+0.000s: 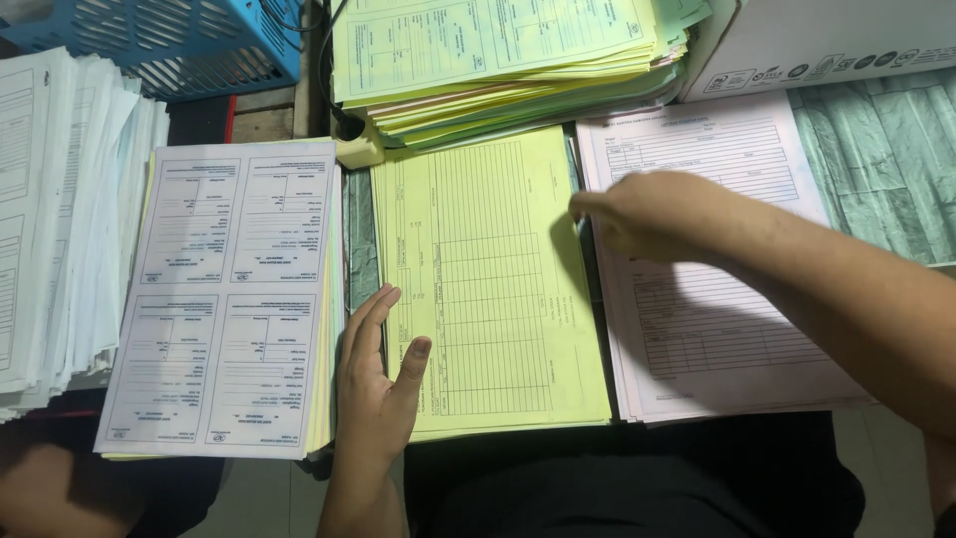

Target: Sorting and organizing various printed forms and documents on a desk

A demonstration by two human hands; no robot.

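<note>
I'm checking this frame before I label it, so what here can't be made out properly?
All in the head view:
- Right hand: fingertips curl under, so whether they pinch a sheet is hidden.
- Pale pink forms: middle covered by that hand and forearm.
- Yellow forms: lower left corner under the left hand; top edge under the upper stack.
- Blue basket: cut off by the top edge.
- Print on every sheet: too small.
</note>
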